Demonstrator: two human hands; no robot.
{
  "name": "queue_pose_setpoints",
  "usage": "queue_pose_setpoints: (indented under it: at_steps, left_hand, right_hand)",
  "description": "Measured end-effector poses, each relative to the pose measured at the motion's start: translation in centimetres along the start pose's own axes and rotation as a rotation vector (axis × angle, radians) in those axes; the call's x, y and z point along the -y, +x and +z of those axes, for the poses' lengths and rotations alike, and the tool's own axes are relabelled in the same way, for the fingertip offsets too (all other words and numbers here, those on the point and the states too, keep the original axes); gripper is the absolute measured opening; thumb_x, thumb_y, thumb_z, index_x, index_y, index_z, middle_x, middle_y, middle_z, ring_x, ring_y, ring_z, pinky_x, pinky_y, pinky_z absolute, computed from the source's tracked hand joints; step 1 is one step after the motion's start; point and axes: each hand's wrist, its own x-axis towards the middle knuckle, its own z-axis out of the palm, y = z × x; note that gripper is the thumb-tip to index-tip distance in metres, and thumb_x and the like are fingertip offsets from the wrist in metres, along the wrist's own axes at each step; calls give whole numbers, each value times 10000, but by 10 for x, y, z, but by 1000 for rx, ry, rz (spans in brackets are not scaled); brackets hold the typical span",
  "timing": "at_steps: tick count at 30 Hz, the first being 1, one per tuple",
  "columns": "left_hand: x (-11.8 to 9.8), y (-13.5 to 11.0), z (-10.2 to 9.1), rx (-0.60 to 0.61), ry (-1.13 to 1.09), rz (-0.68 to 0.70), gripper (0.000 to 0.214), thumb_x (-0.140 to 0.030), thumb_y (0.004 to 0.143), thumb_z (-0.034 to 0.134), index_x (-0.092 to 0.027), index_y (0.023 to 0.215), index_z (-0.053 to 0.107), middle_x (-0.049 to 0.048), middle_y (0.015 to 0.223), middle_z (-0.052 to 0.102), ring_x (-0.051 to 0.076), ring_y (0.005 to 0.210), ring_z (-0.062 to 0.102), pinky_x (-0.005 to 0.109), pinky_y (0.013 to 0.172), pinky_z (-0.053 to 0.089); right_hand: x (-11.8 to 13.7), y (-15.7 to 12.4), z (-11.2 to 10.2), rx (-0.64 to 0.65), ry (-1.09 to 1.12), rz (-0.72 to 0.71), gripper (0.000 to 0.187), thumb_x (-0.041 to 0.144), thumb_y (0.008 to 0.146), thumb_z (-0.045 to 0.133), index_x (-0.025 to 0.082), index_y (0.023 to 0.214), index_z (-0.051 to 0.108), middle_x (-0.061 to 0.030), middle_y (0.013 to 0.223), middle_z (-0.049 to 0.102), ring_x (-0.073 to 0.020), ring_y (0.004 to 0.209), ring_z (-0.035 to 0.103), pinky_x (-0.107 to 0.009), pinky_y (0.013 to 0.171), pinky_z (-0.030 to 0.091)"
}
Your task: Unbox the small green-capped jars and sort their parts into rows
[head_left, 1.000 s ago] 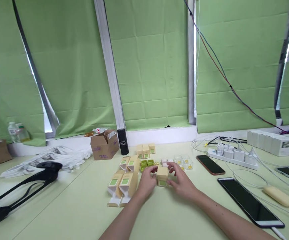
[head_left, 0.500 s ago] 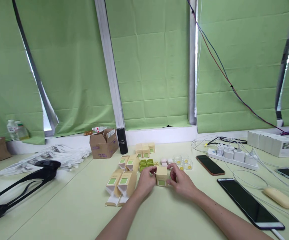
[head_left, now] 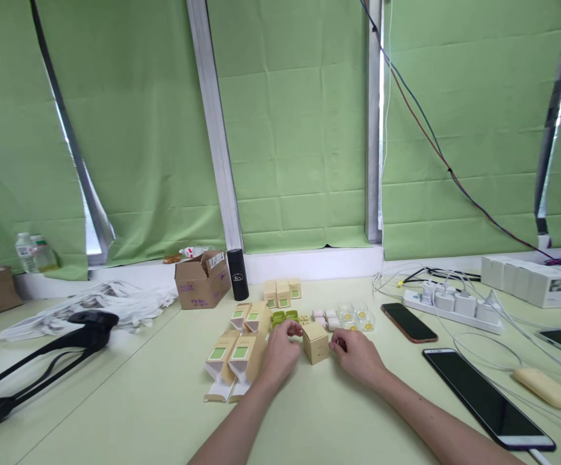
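The small tan cardboard box (head_left: 315, 343) stood on the pale green surface (head_left: 139, 400), turned at a slant, near the middle of the view and between the two hands. The left hand (head_left: 280, 354) was curled against the box's left side, with its fingers (head_left: 294, 328) closed over the upper rear corner. The right hand (head_left: 357, 352) lay just beside the box's right side, knuckles up and fingers bent inward. From this far off I could not tell whether its fingertips gripped the cardboard or merely rested next to it.

Just to the left of the left hand lay a group of open tan cartons with green labels (head_left: 234, 358), their white flaps toward the person. Behind the box were small green cases (head_left: 285, 316), pale pink blocks (head_left: 324, 315) and clear plastic cases (head_left: 357, 315), in a row. Farther back stood three closed tan boxes (head_left: 282, 290), a black cylinder (head_left: 237, 274) and an open brown shipping carton (head_left: 203, 279). To the right lay a dark phone (head_left: 409, 321), a larger black-screened phone (head_left: 486, 397) and a white power strip (head_left: 455, 303) with chargers plugged in.
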Motion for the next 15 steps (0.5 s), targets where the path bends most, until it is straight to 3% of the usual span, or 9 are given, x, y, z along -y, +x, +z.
queue_pose_setpoints:
  at_steps: [8, 15]
  left_hand:
    - [1, -3, -1, 54, 39, -16, 575, 83, 559, 505, -180, 1054, 633, 84, 1074, 684, 239, 1092, 632, 337, 959, 464]
    - [-7, -9, -1, 209, 88, -50, 635, -78, 614, 678, -226, 1220, 560, 105, 1212, 609, 298, 1200, 541, 420, 1024, 410]
  right_hand:
    - [0, 1, 0, -12, -3, 2, 154, 216, 897, 576, 239, 793, 687, -10, 782, 743, -186, 746, 645, -252, 604, 290]
    - [-1, 2, -1, -7, 7, 15, 148, 197, 886, 574, 231, 797, 688, -9, 769, 741, -186, 746, 646, -251, 609, 298]
